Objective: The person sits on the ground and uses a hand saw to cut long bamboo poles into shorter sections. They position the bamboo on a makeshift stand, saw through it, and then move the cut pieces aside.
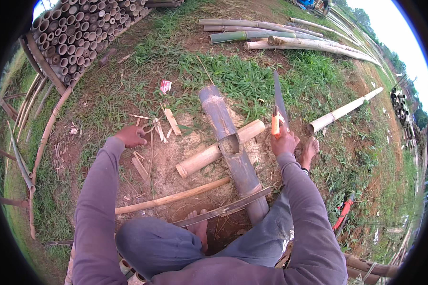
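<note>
While our right grip (285, 141) is wrapped around the orange handle (275, 124) of a handsaw (279, 97), the blade points away from us, ahead of that grip and over the grass. Our left grip (132, 137) holds nothing that we can see: its fingers are loosely curled, and we cannot tell whether it touches the thin strip (151, 149) just beside it.

Between our two grips, nearer the right one, lies a dark bamboo culm (216, 111) with a notch (230, 142) opening its upper side. It crosses over a pale bamboo tube (199, 161), whose far end reaches up just left of the right grip. Nearer to us than both grips, a dark slat (223, 207) passes across the culm, and a curved pole (176, 195) runs toward it from the left.

Just right of the left grip we see split offcuts (172, 122); farther ahead of it lies a red-and-white packet (165, 86). Right of the right grip are our bare right foot (310, 151) and a light bamboo pole (345, 110). Well ahead of the left grip rises a stack of cut bamboo tubes (76, 40).
</note>
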{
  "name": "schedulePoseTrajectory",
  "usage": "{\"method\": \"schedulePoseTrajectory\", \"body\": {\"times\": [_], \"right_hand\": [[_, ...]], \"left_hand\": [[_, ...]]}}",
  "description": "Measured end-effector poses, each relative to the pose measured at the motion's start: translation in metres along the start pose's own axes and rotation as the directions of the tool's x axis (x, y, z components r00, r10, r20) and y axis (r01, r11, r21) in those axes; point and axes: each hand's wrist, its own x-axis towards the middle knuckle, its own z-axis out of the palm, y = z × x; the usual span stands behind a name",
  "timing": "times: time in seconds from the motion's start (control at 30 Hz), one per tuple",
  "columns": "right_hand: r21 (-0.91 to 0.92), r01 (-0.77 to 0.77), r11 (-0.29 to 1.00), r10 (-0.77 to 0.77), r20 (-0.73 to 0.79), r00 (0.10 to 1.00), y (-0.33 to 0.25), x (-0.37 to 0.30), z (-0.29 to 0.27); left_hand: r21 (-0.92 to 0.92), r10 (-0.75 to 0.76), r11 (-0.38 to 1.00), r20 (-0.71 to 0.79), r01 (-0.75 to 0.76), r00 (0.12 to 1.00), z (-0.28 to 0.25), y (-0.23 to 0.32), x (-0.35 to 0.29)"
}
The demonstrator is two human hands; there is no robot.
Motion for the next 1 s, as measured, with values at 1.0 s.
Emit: {"method": "schedulePoseTrajectory", "body": {"times": [1.0], "right_hand": [[0.308,-0.323,0.895,0.174,0.425,0.888,0.085,0.324,0.125]], "left_hand": [[0.154,-0.517,0.785,-0.371,0.6,0.771,0.043,0.145,0.407]]}}
